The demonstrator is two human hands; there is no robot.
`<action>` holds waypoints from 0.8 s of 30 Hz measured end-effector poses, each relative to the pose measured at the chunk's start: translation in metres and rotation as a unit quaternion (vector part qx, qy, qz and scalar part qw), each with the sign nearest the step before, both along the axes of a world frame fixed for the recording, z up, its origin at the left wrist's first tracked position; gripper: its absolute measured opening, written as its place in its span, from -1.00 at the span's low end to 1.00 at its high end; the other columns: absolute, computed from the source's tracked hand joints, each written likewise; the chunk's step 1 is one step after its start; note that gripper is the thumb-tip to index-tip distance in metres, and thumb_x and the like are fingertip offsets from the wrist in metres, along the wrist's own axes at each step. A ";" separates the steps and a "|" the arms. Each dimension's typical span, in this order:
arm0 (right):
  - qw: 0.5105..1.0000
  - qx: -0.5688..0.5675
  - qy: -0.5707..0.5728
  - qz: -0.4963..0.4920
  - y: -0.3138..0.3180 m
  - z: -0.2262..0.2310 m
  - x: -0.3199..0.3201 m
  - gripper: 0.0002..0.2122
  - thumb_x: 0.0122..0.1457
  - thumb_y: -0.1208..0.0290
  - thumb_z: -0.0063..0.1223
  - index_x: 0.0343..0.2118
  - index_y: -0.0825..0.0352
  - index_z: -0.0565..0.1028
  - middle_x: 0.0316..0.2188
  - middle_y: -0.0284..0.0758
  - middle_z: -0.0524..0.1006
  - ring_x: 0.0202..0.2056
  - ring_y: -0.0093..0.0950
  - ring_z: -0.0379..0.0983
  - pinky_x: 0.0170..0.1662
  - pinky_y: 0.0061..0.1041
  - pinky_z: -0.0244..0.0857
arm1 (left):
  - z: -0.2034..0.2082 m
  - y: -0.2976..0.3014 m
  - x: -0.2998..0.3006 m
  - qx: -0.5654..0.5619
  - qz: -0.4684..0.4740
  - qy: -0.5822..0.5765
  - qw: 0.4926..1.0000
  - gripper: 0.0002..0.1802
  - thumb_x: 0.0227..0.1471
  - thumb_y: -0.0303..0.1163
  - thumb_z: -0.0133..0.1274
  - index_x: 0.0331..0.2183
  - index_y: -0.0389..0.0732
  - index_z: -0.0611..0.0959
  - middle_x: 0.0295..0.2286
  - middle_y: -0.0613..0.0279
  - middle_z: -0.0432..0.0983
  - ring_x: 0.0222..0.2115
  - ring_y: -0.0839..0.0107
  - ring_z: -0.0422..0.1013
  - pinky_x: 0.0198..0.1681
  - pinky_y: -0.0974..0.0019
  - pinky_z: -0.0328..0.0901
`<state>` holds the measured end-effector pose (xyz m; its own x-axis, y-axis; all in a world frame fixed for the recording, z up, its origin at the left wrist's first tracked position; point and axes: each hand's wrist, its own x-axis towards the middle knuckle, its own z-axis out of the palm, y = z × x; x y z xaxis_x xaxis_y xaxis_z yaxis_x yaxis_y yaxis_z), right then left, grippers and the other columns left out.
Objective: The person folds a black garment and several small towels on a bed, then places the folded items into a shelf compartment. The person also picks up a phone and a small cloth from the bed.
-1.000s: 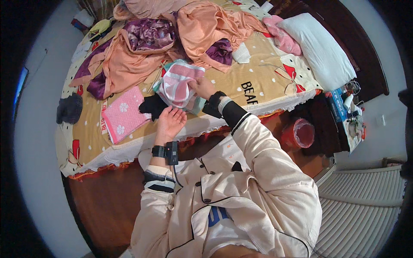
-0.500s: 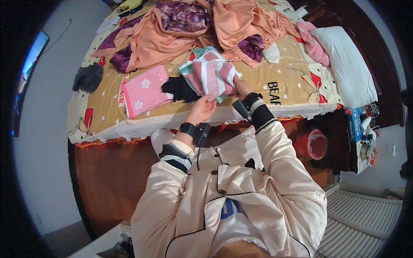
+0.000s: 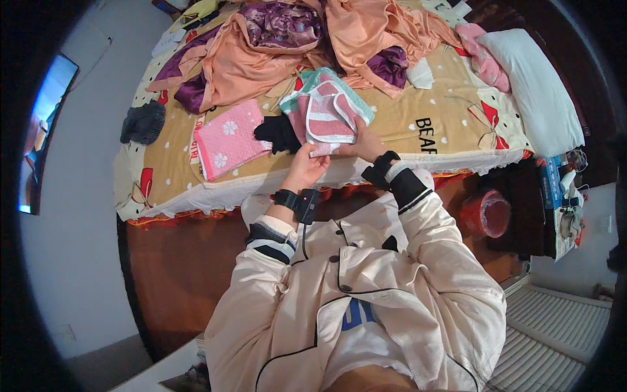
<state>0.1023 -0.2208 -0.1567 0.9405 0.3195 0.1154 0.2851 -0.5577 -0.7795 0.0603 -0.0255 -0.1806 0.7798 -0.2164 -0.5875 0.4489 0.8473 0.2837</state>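
While both hands grip its near hem at the bed (image 3: 457,157) edge, the pink-and-teal striped cloth (image 3: 326,111) runs toward 12 o'clock from the pinching left hand (image 3: 307,166), with the clasping right hand (image 3: 366,144) at 3 o'clock.

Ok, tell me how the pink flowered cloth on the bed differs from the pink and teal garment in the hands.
The pink flowered cloth lies flat and folded on the bedspread, untouched; the pink and teal garment is gripped at its lower edge by the left hand and right hand. The cloth is plain pink with white flowers; the garment has pink stripes with teal and white trim. The cloth forms a neat rectangle; the garment bunches unevenly. Both are mostly pink fabric.
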 end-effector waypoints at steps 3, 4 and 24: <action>0.993 0.113 0.027 -0.035 0.003 -0.005 0.003 -0.43 -0.08 0.21 0.14 -0.07 0.52 0.28 -0.23 -0.11 0.46 -0.23 -0.32 0.43 -0.17 -0.41 0.29 | 0.000 0.005 -0.003 -0.002 0.001 0.021 1.000 -0.74 -0.13 -0.46 0.00 -0.30 -0.28 0.40 -0.37 0.13 0.36 -0.37 0.34 0.29 -0.30 0.34 0.28; 0.978 0.198 0.052 -0.040 0.007 -0.007 0.005 -0.60 0.03 0.22 -0.01 -0.19 0.48 0.40 -0.32 -0.23 0.50 -0.30 -0.42 0.44 -0.24 -0.47 0.31 | 0.000 0.006 -0.004 0.015 0.002 0.035 0.999 -0.74 -0.13 -0.46 0.00 -0.31 -0.28 0.40 -0.37 0.14 0.36 -0.38 0.34 0.29 -0.30 0.34 0.28; 0.939 0.268 0.214 -0.014 0.002 0.010 0.019 -0.54 0.02 0.20 0.13 -0.11 0.46 0.39 -0.27 -0.31 0.49 -0.28 -0.55 0.40 -0.22 -0.56 0.28 | 0.043 0.007 -0.007 0.315 -0.103 -0.192 0.924 -0.58 -0.03 -0.33 0.05 -0.12 -0.32 0.43 -0.18 0.20 0.41 -0.15 0.42 0.31 -0.06 0.34 0.16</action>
<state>0.1213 -0.2185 -0.1463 0.9446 0.2979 -0.1378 -0.1272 -0.0547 -0.9904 0.0528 -0.0187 -0.1380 0.9374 -0.0930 -0.3355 0.3454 0.3685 0.8631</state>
